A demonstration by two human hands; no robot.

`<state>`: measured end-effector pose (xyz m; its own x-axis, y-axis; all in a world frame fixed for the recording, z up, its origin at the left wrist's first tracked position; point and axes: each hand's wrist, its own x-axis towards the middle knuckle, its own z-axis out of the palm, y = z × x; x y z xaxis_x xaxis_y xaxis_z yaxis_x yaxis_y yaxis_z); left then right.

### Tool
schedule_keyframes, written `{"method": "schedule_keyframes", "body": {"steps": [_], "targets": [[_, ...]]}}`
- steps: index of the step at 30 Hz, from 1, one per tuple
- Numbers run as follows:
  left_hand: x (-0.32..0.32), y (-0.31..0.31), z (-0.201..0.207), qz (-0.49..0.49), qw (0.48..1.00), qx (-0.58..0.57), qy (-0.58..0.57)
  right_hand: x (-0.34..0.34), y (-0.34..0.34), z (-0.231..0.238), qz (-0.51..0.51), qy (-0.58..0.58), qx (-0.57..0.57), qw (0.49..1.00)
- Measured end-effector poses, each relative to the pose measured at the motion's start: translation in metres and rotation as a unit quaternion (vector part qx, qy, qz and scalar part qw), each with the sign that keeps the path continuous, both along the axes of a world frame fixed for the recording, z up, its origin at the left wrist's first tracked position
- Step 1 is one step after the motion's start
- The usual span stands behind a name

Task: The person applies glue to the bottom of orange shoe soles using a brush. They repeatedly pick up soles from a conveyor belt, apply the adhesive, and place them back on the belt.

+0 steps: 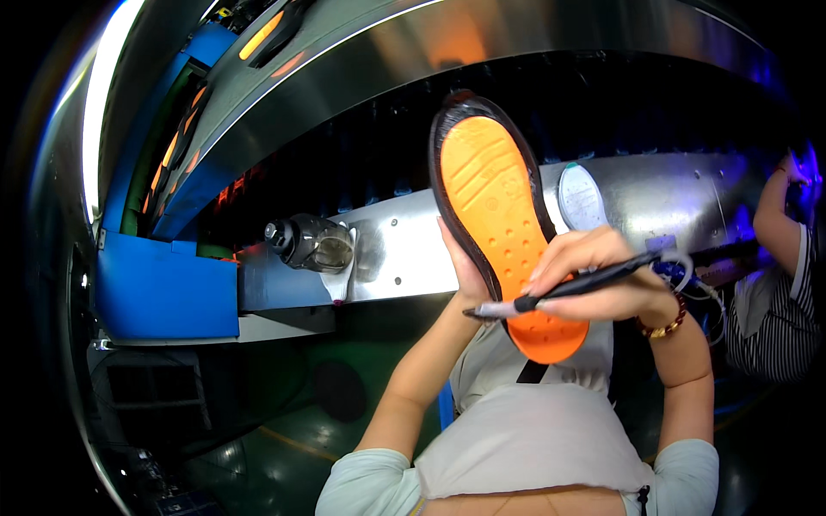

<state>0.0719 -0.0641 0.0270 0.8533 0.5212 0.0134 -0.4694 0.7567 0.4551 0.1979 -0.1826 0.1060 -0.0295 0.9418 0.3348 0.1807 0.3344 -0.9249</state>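
Observation:
An orange shoe sole (490,189) with a black rim is tilted up in front of me, toe end away. My left hand (465,262) grips its left edge, and most of those fingers are hidden behind it. In my right hand (594,275) is a slim black-handled brush (568,288), crossing the sole's lower half. The brush's pale tip (490,310) points left, by the sole's left edge near my left wrist. Whether that tip touches the rim, I cannot tell.
Beyond the sole runs a metal ledge (413,249), bearing a dark see-through bottle (314,243) on a pale sole-shaped piece and another pale sole (582,198). Farther off, a conveyor (361,95) carries orange-and-black soles. A blue machine box (168,292) stands left. Another person (774,301) works at right.

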Motion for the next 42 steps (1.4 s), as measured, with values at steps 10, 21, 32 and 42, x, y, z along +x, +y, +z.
{"method": "schedule_keyframes", "body": {"steps": [10, 21, 32, 42], "targets": [[0.006, 0.030, 0.006, 0.199, 0.975, 0.084, 0.058, 0.007, -0.013, -0.012, 0.011, 0.070, 0.028, 0.997], [0.001, 0.032, 0.039, 0.114, 0.986, 0.124, -0.003, 0.013, -0.027, -0.017, -0.091, 0.073, -0.034, 0.993], [-0.004, 0.051, 0.037, 0.230, 0.957, 0.159, 0.075, 0.012, -0.036, -0.032, -0.120, 0.070, -0.040, 0.990], [-0.005, 0.045, 0.056, 0.010, 0.985, 0.005, -0.171, 0.016, -0.030, -0.054, -0.032, 0.323, -0.049, 0.945]]}}
